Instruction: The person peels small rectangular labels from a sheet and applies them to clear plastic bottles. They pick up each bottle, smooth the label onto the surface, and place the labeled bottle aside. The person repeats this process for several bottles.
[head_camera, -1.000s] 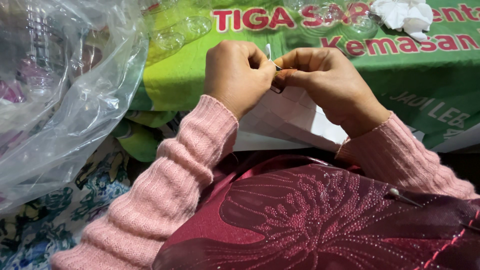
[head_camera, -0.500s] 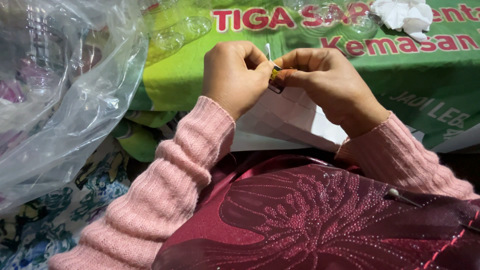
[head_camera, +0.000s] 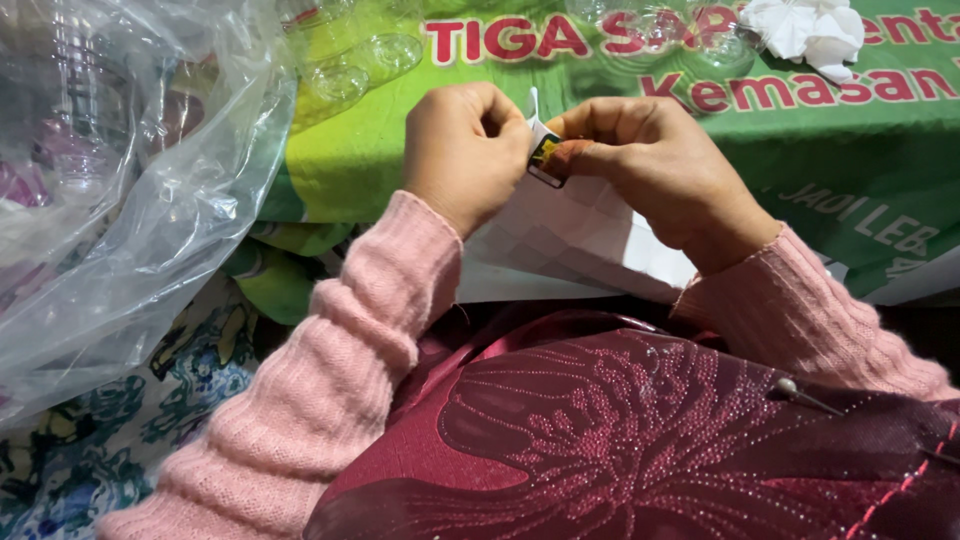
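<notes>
**A:** Plastic bag (head_camera: 120, 200) crowds our left side, and our left hand (head_camera: 465, 150) and right hand (head_camera: 655, 165) both pinch that small yellow-and-dark packet (head_camera: 546, 158), held up over the green sheet (head_camera: 400, 160).

**B:** Yeah, fingers clenched tight. We'd guess a slip drops it into our lap, or it tears crooked.

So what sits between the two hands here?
Head view: a small dark-and-yellow label, pinched between left hand and right hand, above white sheeting.
</notes>
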